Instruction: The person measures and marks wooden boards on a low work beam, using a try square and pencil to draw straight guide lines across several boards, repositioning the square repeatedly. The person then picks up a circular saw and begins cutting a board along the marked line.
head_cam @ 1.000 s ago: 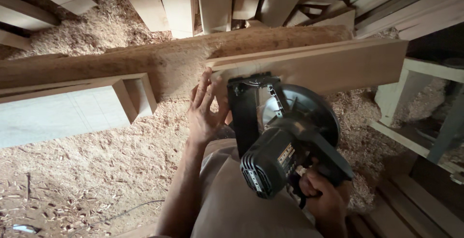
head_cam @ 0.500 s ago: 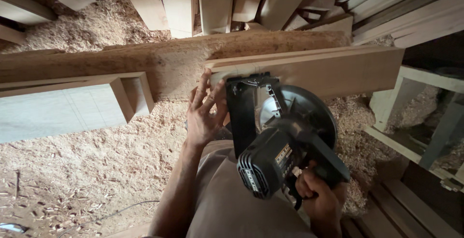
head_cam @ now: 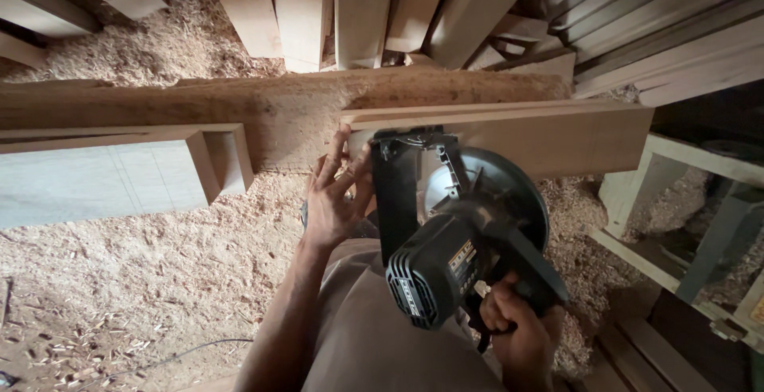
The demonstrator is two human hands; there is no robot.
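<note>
Left hand [head_cam: 333, 201] fingers spread flat, steadying the near end of the wood board [head_cam: 549, 133]; right hand [head_cam: 519, 330] clamped round the rear handle of the circular saw [head_cam: 461, 233], shoe at the board's end. Saw looks heavy and rigid: hold by the handle, clear of the blade guard. Board stiff, dusty, likely slippery. Count: one saw, one board under it, sawdust [head_cam: 135, 280] all over the floor.

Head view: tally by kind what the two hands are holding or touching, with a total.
Circular saw, black, gripped by the right hand: 1
Wooden board, left hand pressed on its end: 1
Total: 2
</note>
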